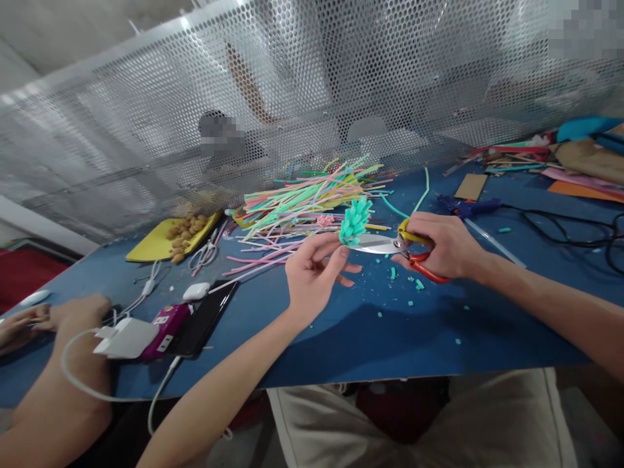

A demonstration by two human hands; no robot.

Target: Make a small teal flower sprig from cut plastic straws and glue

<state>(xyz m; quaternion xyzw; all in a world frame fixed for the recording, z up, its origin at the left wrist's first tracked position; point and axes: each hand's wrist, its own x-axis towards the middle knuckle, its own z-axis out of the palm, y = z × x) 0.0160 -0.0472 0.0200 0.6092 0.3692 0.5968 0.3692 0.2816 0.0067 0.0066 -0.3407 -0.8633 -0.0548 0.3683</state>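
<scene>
Between the fingertips of my left hand [314, 276] is a teal pipe-cleaner piece [355, 220], a fluffy cluster of short tufts held upright. My right hand [441, 244] grips scissors [377, 244] with one yellow and one red handle. Their blades point left and lie against the base of the teal cluster, beside my left fingertips. Whether the blades are fully closed I cannot tell. Small teal clippings [419, 284] are scattered on the blue table [341, 351] below the scissors. Just behind my hands lies a pile of pastel pipe cleaners [302, 201].
To the left are a yellow tray [151, 240] of brown lumps, a black phone [207, 322], a white charger [127, 338] and cables. A co-worker's arms [73, 351] rest there. A blue glue gun [468, 207] lies right. A perforated metal screen [292, 84] stands behind.
</scene>
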